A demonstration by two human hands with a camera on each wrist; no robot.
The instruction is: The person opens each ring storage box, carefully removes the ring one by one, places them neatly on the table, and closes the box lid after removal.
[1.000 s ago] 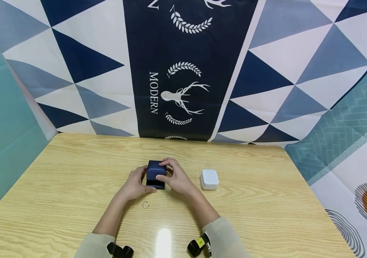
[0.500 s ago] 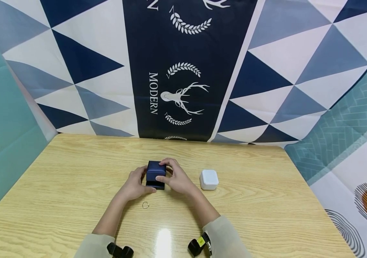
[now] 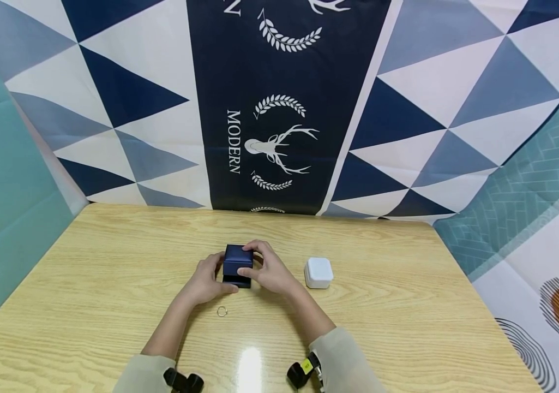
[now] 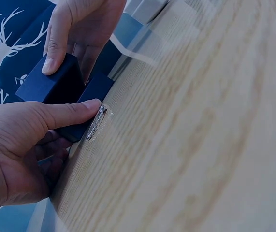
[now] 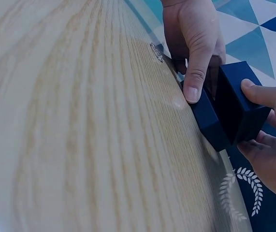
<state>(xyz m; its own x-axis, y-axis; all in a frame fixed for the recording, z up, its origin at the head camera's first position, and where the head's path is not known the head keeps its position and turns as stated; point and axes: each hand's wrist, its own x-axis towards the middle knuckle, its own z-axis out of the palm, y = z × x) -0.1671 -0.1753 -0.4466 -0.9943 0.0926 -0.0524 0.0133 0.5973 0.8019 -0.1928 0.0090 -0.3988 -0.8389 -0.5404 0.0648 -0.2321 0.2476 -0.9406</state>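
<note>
A dark blue ring box (image 3: 238, 258) stands on the wooden table between both hands, its lid partly raised from its base. My left hand (image 3: 205, 283) holds the base, with the thumb along the front edge. From the right, my right hand (image 3: 271, 273) grips the lid (image 5: 244, 99) between thumb and fingers. The right wrist view shows a dark gap between lid and base; what lies inside cannot be made out. Nearer to me, a thin ring (image 3: 222, 311) lies on the table by the left wrist. Small sparkling stones on the ring (image 4: 96, 123) appear in the left wrist view.
A small white box (image 3: 318, 273) with rounded corners sits to the right of the right hand. The wooden table (image 3: 382, 327) meets a patterned cloth backdrop (image 3: 269, 109) along its far edge. Black wrist cameras are strapped to both forearms.
</note>
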